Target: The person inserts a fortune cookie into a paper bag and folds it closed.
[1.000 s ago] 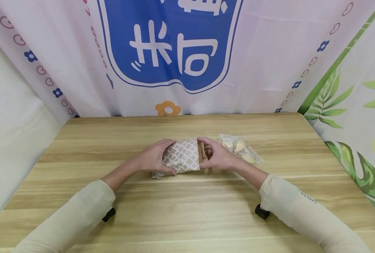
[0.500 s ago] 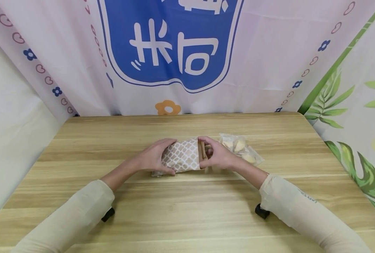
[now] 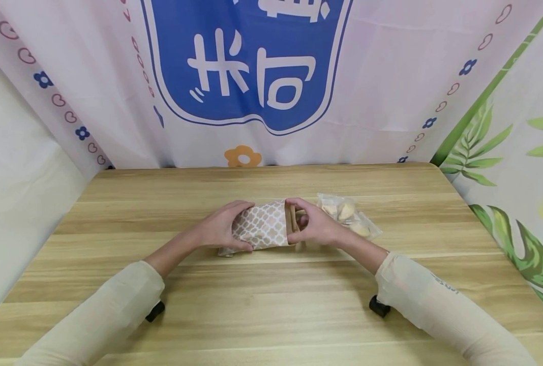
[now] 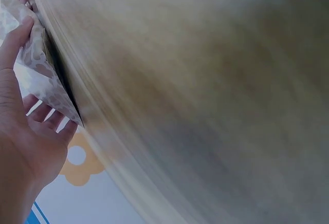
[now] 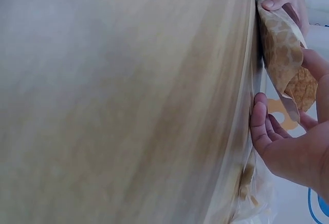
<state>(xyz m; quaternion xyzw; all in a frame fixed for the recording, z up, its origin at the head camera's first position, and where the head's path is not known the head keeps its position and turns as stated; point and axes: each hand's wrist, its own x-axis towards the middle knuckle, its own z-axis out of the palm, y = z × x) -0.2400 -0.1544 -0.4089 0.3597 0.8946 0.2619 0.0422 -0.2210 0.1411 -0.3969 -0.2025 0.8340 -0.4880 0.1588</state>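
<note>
A paper bag (image 3: 263, 223) with a white lattice print lies on its side at mid-table in the head view, its brown mouth facing right. My left hand (image 3: 225, 226) grips it near the folded end, thumb on the near side and fingers on the far side; the left wrist view shows the thumb on the print (image 4: 37, 54). My right hand (image 3: 316, 223) holds the rim of the mouth between thumb and forefinger. In the right wrist view, the bag's brown inside (image 5: 302, 88) shows between them, and the other fingers are bent below. What the bag contains is hidden.
Several clear packets (image 3: 346, 211) with pale, cookie-like pieces lie just beyond the right wrist. The wooden table (image 3: 271, 310) ends at a printed curtain (image 3: 367, 101) behind. Black straps or mounts (image 3: 379, 306) sit under the sleeves.
The paper bag and both hands have shifted very slightly left. The grip of each hand looks the same, and the packets have stayed in place.
</note>
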